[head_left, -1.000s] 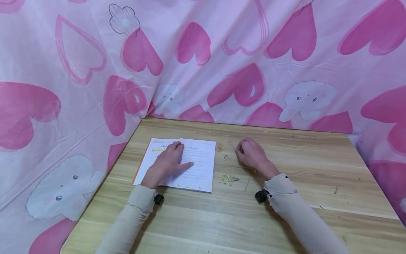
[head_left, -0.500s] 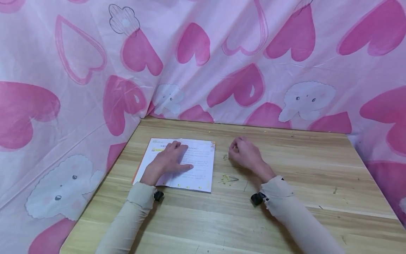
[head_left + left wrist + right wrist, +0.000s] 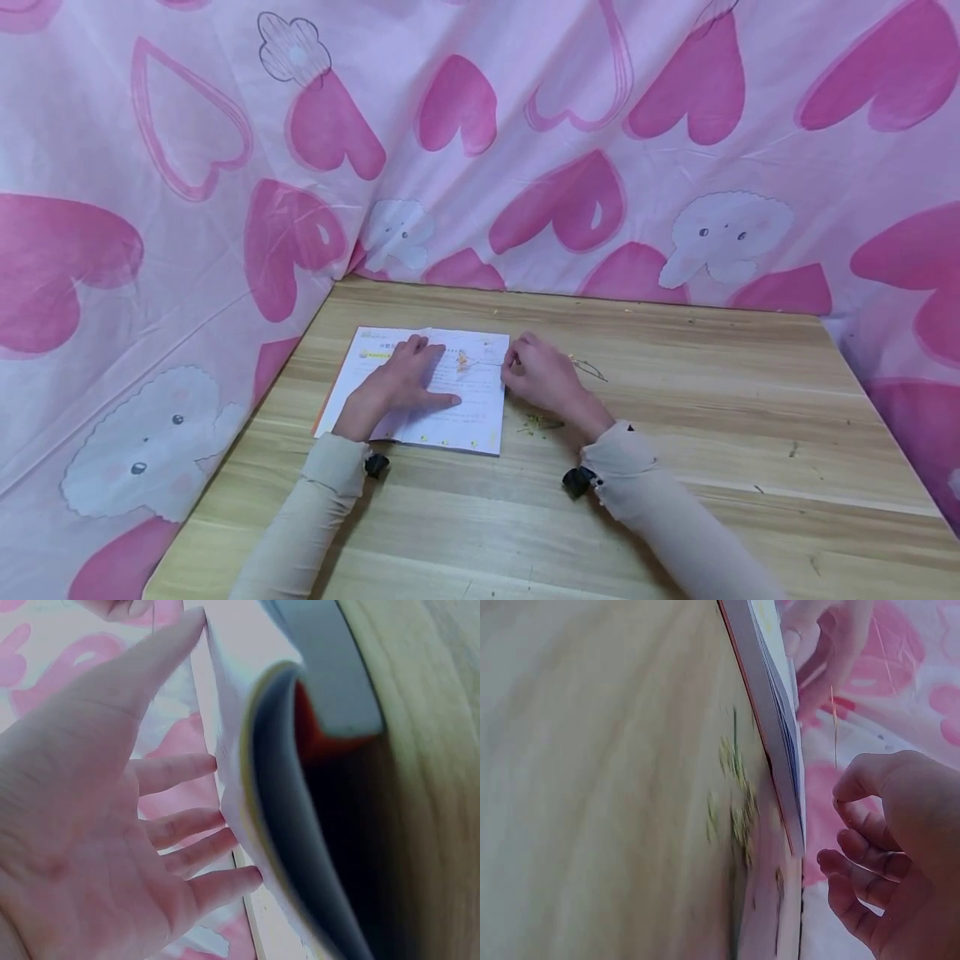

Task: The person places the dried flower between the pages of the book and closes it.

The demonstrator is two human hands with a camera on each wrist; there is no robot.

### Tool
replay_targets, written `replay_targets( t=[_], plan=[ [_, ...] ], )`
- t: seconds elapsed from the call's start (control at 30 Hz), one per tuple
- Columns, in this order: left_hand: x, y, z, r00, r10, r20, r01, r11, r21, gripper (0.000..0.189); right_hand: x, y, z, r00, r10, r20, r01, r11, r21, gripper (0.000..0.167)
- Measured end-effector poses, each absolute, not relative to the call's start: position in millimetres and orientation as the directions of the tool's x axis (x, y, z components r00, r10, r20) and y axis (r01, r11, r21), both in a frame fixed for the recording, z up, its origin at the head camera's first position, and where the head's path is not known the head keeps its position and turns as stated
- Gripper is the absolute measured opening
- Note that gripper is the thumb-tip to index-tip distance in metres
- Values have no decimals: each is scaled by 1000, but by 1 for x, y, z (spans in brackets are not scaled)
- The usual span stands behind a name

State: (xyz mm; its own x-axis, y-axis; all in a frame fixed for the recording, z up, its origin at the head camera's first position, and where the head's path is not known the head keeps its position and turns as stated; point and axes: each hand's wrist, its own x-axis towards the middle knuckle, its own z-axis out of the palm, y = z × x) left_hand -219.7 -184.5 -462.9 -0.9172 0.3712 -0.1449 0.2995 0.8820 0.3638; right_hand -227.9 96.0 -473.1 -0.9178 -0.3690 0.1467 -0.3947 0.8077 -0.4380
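Observation:
An open book (image 3: 480, 408) with printed white pages lies on the wooden table. My left hand (image 3: 397, 385) rests on it with fingers spread; in the left wrist view the fingertips (image 3: 247, 876) press on the curved page. Over the right page, my right hand (image 3: 546, 377) pinches the thin stem of a dried flower sprig (image 3: 462, 362) between thumb and index finger. Its orange blossoms point left toward my left thumb. In the right wrist view the stem (image 3: 835, 731) rises from the pinch, and the other fingers are loosely curled.
A yellow-green flower sprig (image 3: 540, 423) lies right of the book, below my right hand. Another thin sprig (image 3: 591, 369) shows beyond that hand. Small plant bits dot the table (image 3: 720, 433). A pink heart-patterned cloth (image 3: 555, 192) hangs behind and at the left.
My right hand has moved left from the bare table to the book's edge, bringing the orange flower sprig over the right page. The left hand has stayed on the book.

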Motion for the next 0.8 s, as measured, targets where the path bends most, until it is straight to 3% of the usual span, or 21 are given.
replay_targets(
  t=[0.13,0.3,0.8],
  plan=[
    [-219,-182,-464,-920,363,-147,297,892,340,111,-225,84,-478,-906,-403,132,-420,811,-408,8],
    [-219,-178,-463,-921,369,-125,316,895,314,106,-222,73,-486,-906,-407,114,-417,820,-391,7],
    [-216,-173,-464,-923,362,-127,314,903,294,100,-220,70,-488,-911,-406,75,-395,805,-443,13]
  ],
)
